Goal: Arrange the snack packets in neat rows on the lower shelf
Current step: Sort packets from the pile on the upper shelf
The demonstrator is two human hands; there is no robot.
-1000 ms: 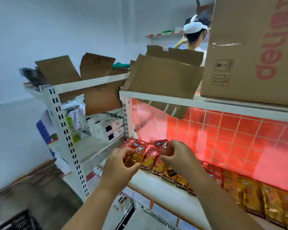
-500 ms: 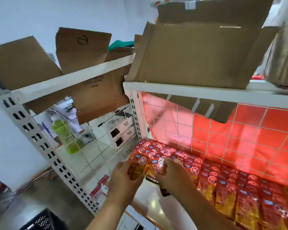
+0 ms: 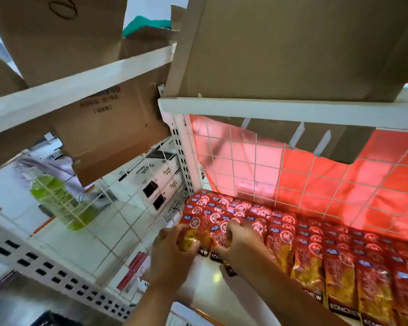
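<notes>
Red-and-gold snack packets (image 3: 316, 255) lie in overlapping rows on the white lower shelf (image 3: 212, 288), with both hands at the left end.

Each packet is glossy red on top with a round white emblem and a small blue label, gold lower down, and has a black foot band reading "KONCHEW". The left hand (image 3: 172, 252) grips the front corner packet, fingers (image 3: 166, 232) curled round its edge. The right hand (image 3: 242, 243) holds the next packets, fingers (image 3: 231, 225) bent over them. A cardboard box (image 3: 61, 31) above bears a hand-drawn oval; its print lower down is too blurred to read.
</notes>
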